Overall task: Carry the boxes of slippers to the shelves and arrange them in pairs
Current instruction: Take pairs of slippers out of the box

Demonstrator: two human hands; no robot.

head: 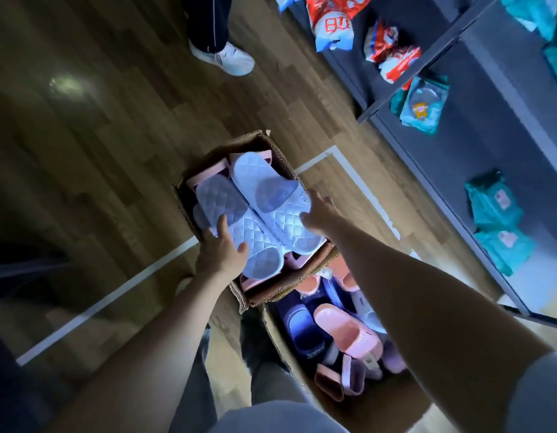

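Observation:
An open cardboard box (pixel 264 142) stands on the floor with two pale blue quilted slippers (pixel 264 195) lying on top of pink ones. My left hand (pixel 222 248) grips the left slipper at its near end, thumb on top. My right hand (pixel 320 214) holds the heel side of the right slipper, fingers curled over its edge. A second box (pixel 289 357) closer to me holds pink, navy and purple slippers (pixel 345 332). The dark shelves (pixel 477 145) run along the right.
Packets in red, white and teal (pixel 424 104) lie on the shelves. Another person's leg and white sneaker (pixel 227 57) stand on the wooden floor beyond the box. White tape lines (pixel 114 295) mark the floor. My own legs are below the boxes.

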